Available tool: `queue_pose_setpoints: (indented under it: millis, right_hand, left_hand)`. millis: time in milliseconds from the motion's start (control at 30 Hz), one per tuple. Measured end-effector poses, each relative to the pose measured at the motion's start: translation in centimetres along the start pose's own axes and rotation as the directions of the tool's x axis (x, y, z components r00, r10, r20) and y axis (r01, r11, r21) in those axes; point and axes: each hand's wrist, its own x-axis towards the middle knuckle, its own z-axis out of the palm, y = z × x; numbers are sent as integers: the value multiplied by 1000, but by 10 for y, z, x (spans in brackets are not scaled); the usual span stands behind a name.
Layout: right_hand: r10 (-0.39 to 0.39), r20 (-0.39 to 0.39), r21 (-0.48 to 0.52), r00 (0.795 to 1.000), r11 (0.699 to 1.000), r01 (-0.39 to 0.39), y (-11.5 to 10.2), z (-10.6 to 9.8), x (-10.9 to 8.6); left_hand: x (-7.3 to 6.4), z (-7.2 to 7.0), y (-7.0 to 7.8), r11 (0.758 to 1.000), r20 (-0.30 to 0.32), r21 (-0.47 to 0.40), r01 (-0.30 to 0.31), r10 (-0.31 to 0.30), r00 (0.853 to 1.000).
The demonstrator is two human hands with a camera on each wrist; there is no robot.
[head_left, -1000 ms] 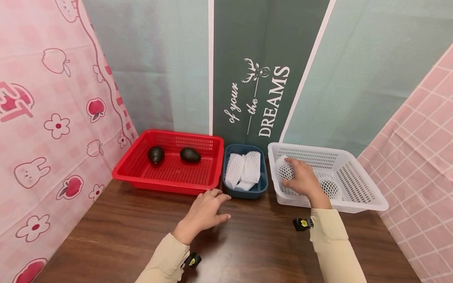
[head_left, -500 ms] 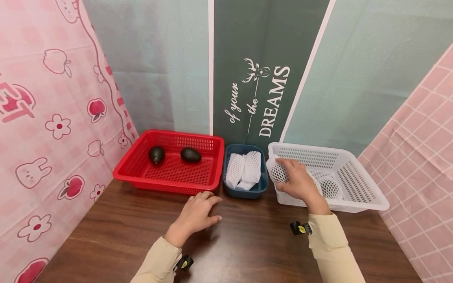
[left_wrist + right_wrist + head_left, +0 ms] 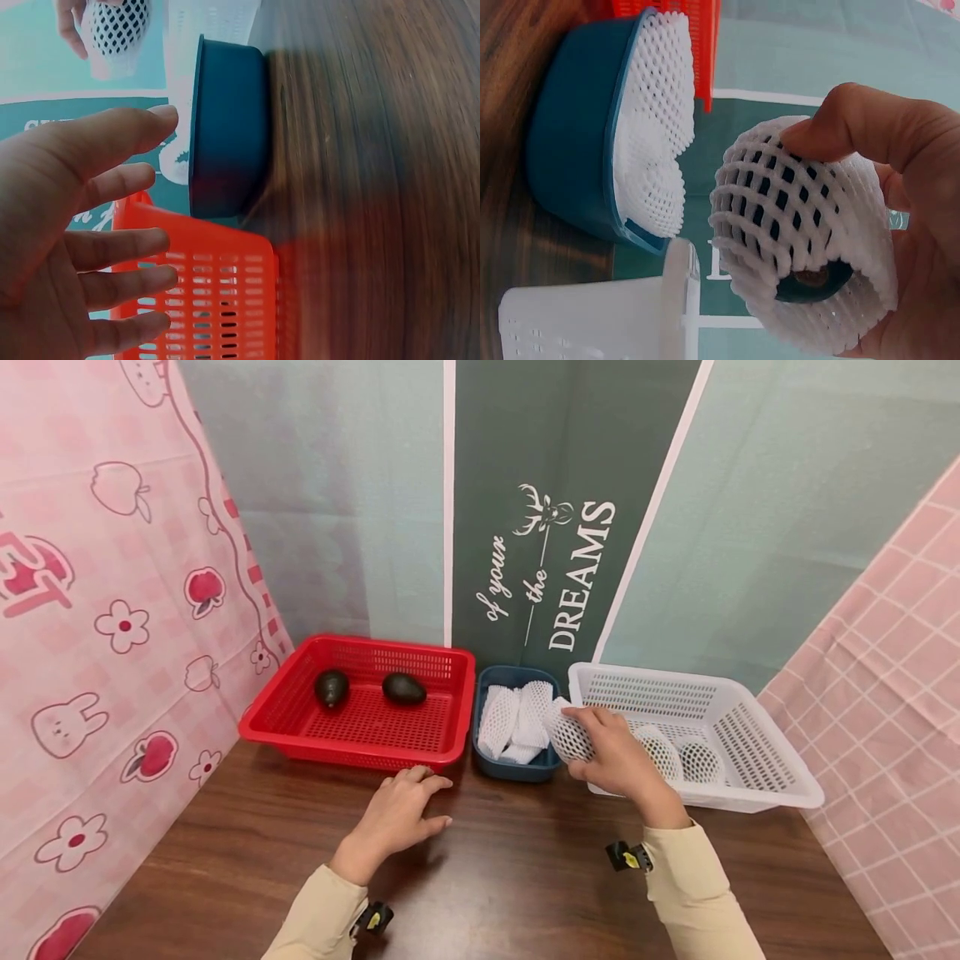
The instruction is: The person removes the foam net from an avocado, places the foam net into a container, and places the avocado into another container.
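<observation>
My right hand point(image 3: 618, 764) holds an avocado in a white foam net sleeve point(image 3: 787, 210) above the gap between the blue bin point(image 3: 517, 772) and the white basket point(image 3: 753, 752). Dark green skin and the stem end show through the sleeve's open end in the right wrist view. Inside the white basket lie two more net-wrapped round things, one point(image 3: 660, 752) beside the other point(image 3: 701, 762). My left hand point(image 3: 393, 817) hovers with fingers spread near the front of the red basket point(image 3: 352, 755), holding nothing.
Two bare avocados, one point(image 3: 331, 689) left of the other point(image 3: 403, 688), lie in the red basket. White foam net sleeves point(image 3: 498, 720) fill much of the blue bin. All three containers stand in a row on the wooden table point(image 3: 510, 877), against a hanging cloth point(image 3: 360, 510).
My right hand has lifted the wrapped avocado out of the white basket and carried it left toward the blue bin. The left hand has drawn back toward the lower left.
</observation>
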Motion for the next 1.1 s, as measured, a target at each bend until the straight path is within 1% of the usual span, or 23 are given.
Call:
queue_pose_setpoints:
  millis: [167, 300, 400, 533, 867, 1100]
  right_hand:
    - [-64, 10, 21, 998, 998, 64, -4, 5, -2]
    - [-99, 1, 37, 995, 994, 99, -7, 10, -5]
    - [-127, -2, 52, 992, 991, 127, -9, 15, -6]
    - [-160, -6, 75, 987, 984, 160, -11, 22, -9]
    - [-190, 5, 102, 982, 977, 188, -19, 40, -13]
    - [-211, 6, 119, 977, 971, 209, -23, 49, -16]
  left_hand:
    - [-4, -1, -6, 1000, -23, -19, 7, -7, 1000]
    - [-6, 1, -9, 1000, -41, -3, 1, -1, 999]
    - [-7, 2, -11, 1000, -34, 4, 11, -11, 999]
    - [-9, 1, -13, 999, -19, -4, 39, -39, 999]
    - [-16, -1, -19, 997, -25, -20, 68, -69, 997]
    - [-21, -2, -25, 996, -26, -12, 91, -91, 996]
